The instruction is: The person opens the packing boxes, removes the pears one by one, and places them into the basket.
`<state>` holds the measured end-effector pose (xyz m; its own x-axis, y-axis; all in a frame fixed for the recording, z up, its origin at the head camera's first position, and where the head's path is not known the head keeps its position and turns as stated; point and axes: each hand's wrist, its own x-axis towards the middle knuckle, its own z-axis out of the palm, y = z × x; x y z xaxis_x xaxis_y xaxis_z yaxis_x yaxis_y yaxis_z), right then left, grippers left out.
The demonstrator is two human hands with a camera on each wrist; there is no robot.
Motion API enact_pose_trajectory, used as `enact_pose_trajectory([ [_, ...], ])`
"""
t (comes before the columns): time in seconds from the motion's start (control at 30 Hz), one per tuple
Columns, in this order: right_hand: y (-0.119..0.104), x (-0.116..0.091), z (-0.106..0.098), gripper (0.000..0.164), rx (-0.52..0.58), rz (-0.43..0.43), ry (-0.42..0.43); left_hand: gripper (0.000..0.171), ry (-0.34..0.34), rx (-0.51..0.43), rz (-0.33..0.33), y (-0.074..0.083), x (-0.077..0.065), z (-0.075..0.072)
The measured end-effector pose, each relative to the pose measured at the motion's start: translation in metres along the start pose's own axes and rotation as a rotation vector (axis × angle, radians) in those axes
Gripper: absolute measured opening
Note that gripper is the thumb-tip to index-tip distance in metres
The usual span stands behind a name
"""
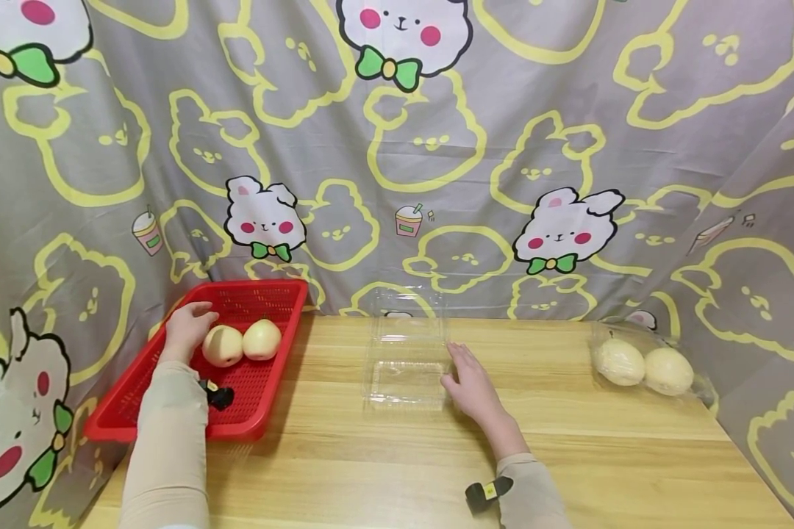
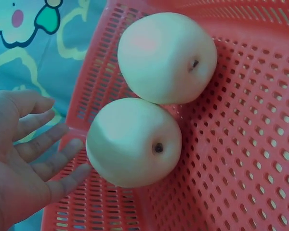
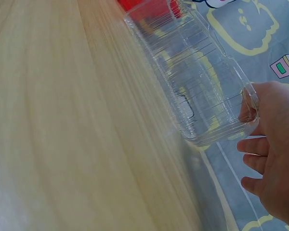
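Observation:
In the head view my left hand (image 1: 187, 330) reaches over the left side of a red plastic basket (image 1: 281, 367). Two pale yellow pears (image 1: 223, 346) lie side by side in it. Seen from the left wrist, the spread fingers come right up to the nearer pear (image 2: 135, 142), without curling round it. A clear plastic clamshell box (image 1: 406, 378) stands mid-table with its lid raised at the back. My right hand (image 1: 473, 389) is at its right side, thumb and fingers apart. Through the box's clear corner a digit shows in the right wrist view; the other fingers extend loosely.
On the right of the table lies another clear box (image 1: 642, 345), holding two pears (image 1: 668, 371). A patterned grey curtain (image 1: 437, 257) hangs behind the wooden table (image 1: 344, 470). Each wrist wears a black strapped device (image 1: 486, 494).

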<state>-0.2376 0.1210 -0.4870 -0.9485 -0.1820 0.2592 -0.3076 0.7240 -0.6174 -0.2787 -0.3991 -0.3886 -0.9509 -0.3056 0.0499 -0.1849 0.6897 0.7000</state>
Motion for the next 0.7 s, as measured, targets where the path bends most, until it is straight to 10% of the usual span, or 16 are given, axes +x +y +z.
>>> enact_pose_trajectory([
  [0.37,0.0,0.0,0.001,0.066,-0.01,-0.024,0.03,0.048,0.177,-0.261,-0.054,0.009,-0.004,-0.009],
  [0.7,-0.002,-0.002,-0.002,0.066,-0.008,-0.015,0.021,0.05,0.213,-0.308,-0.064,0.027,-0.012,-0.016],
])
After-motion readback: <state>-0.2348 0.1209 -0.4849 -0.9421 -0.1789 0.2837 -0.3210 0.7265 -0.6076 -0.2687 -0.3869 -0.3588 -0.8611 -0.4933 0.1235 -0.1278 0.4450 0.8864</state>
